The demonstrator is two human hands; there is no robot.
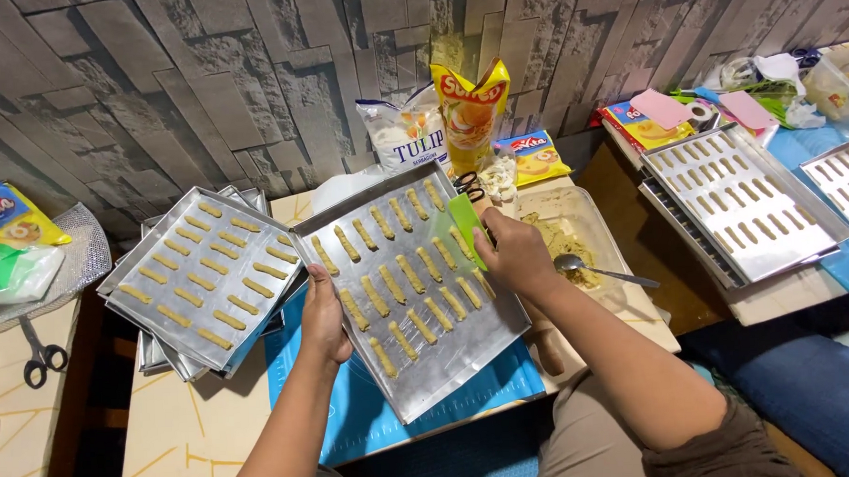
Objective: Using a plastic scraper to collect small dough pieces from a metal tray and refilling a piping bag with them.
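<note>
Resting on a low table (180, 440), tray (468, 361).

A home baking corner: metal trays (403, 297) of dough sticks on a low bench (180, 426), flour bag (405, 130) behind the trays.

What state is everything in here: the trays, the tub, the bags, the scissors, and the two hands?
Middle tray: tilted, partly filled with dough sticks.
Left tray: full, on a stack of trays.
Right tray: full, lying flat.
Plastic tub: open, some dough and a spoon inside.
Yellow bag: upright, top open.
Scissors: lying closed.
Left hand: gripping the middle tray's edge.
Right hand: holding a green scraper.
</note>
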